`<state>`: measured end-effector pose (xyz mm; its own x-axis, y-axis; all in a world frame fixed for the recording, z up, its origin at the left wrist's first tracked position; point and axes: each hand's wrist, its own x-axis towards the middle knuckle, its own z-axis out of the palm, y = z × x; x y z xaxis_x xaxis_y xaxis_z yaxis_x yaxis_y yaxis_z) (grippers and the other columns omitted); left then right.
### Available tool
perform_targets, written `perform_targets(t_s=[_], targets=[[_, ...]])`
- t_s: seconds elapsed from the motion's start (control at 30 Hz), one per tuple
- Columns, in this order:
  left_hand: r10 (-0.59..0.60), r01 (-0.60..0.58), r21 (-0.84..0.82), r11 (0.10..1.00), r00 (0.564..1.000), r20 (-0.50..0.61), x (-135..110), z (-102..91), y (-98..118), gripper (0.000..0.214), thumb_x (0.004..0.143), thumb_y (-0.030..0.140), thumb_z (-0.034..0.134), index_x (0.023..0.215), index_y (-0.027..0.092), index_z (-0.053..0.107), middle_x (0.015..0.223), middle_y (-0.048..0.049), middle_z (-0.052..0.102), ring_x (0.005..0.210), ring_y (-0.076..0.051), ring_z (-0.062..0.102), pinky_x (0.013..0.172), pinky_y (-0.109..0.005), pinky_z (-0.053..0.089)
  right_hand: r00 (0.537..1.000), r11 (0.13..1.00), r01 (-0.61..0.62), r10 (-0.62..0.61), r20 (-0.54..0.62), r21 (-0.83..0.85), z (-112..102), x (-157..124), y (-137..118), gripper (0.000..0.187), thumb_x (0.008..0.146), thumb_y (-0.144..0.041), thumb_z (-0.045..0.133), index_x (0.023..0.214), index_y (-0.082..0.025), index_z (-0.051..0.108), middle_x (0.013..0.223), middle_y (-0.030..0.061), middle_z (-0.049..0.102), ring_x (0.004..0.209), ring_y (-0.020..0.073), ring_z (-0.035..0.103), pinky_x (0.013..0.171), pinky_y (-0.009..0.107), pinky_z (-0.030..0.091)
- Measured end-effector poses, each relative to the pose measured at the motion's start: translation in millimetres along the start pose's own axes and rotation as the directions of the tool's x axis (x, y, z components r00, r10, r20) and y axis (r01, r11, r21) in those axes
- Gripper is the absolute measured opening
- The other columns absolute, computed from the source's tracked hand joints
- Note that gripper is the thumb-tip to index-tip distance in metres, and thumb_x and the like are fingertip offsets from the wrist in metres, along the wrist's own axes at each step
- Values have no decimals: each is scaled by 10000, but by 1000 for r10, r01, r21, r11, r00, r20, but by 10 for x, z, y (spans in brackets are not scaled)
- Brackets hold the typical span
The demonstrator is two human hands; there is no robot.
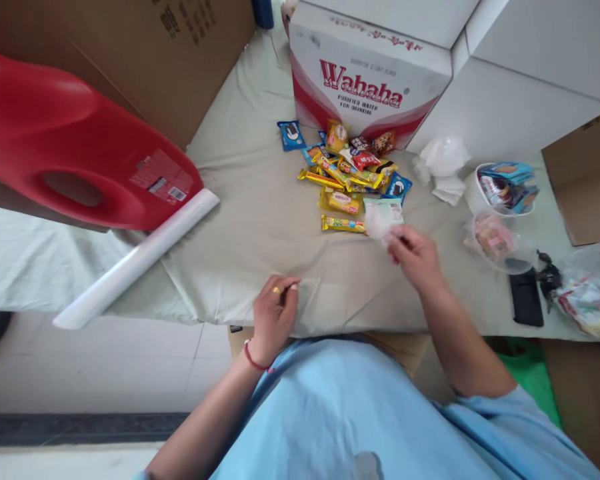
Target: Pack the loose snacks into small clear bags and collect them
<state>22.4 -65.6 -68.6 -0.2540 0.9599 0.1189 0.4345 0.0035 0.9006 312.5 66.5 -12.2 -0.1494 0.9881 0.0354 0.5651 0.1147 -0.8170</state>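
Observation:
My right hand is closed in a pinch on a small whitish, see-through packet, blurred by motion. Just behind it a pale green wrapper shows; I cannot tell whether the two are one piece. My left hand rests by the table's front edge, fingers curled and thumb against them; what they hold, if anything, is hidden. Ahead lies a pile of wrapped snacks: yellow snack bars, a yellow cake packet, a blue packet and a single yellow bar nearest me.
A Wahaha water carton stands behind the pile. To the left are a large red jug and a white plastic roll. On the right sit crumpled white plastic, a white tub, a clear container and a black phone-like object.

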Motion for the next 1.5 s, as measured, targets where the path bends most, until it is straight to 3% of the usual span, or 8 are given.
perform_targets(t_s=[0.27, 0.43, 0.6, 0.73, 0.87, 1.0, 1.1, 1.5], targets=[[-378, 570, -465, 677, 812, 445, 144, 574, 535, 520, 751, 656, 863, 917, 199, 679, 818, -17, 671, 702, -156, 619, 487, -228, 430, 962, 962, 271, -271, -31, 12, 561, -865, 105, 231, 1048, -293, 580, 1065, -253, 807, 1098, 93, 799, 980, 205, 758, 869, 341, 606], [-417, 594, -588, 549, 804, 423, 187, 588, 531, 473, 687, 545, 940, 742, 192, 630, 664, 30, 605, 623, -95, 529, 557, -206, 397, 994, 943, 9, 28, -109, 332, 446, -811, 116, 181, 979, -405, 712, 978, -250, 806, 880, 33, 743, 788, 167, 684, 714, 291, 551], [-421, 596, -633, 494, 801, 425, 139, 501, 478, 453, 670, 486, 973, 775, 190, 646, 690, 33, 614, 658, -99, 556, 636, -223, 427, 889, 476, -380, 424, 171, 793, 378, -776, 184, 372, 703, -478, 947, 870, -223, 734, 645, -73, 498, 501, 57, 351, 430, 184, 264], [-350, 533, -620, 576, 846, 402, 67, 455, 435, 334, 676, 352, 951, 788, 194, 679, 797, 8, 635, 765, -124, 577, 721, -241, 459, 872, 345, -388, 437, 220, 855, 370, -798, 171, 417, 634, -424, 990, 875, -227, 713, 689, -67, 538, 520, 52, 377, 433, 172, 293], [-204, 464, -649, 603, 876, 436, 33, 377, 436, 289, 639, 265, 906, 844, 213, 710, 1105, -55, 673, 1014, -187, 616, 840, -270, 525, 913, 442, -285, 397, 100, 850, 296, -807, 157, 393, 681, -483, 979, 885, -240, 746, 761, -43, 642, 546, 53, 448, 483, 187, 341], [-360, 571, -713, 407, 818, 449, 104, 390, 457, 408, 793, 532, 834, 1054, 268, 666, 1227, -61, 703, 955, -187, 664, 790, -304, 566, 957, 599, -242, 279, 84, 764, 204, -824, 172, 358, 763, -555, 925, 891, -252, 784, 812, -10, 722, 571, 81, 486, 527, 230, 373], [-441, 614, -608, 502, 787, 430, 186, 470, 433, 489, 804, 545, 868, 1155, 256, 689, 1117, -60, 757, 899, -179, 679, 738, -273, 534, 972, 671, -230, 198, 128, 705, 187, -857, 178, 317, 819, -553, 889, 908, -258, 811, 831, 4, 739, 594, 98, 512, 567, 257, 414], [-278, 402, -661, 633, 916, 291, 180, 451, 467, 361, 912, 582, 787, 971, 230, 843, 1057, -64, 832, 951, -208, 738, 900, -323, 549, 928, 768, -192, 345, -142, 611, 145, -921, 252, 401, 931, -641, 745, 955, -242, 730, 848, 4, 666, 640, 111, 555, 555, 243, 468]])
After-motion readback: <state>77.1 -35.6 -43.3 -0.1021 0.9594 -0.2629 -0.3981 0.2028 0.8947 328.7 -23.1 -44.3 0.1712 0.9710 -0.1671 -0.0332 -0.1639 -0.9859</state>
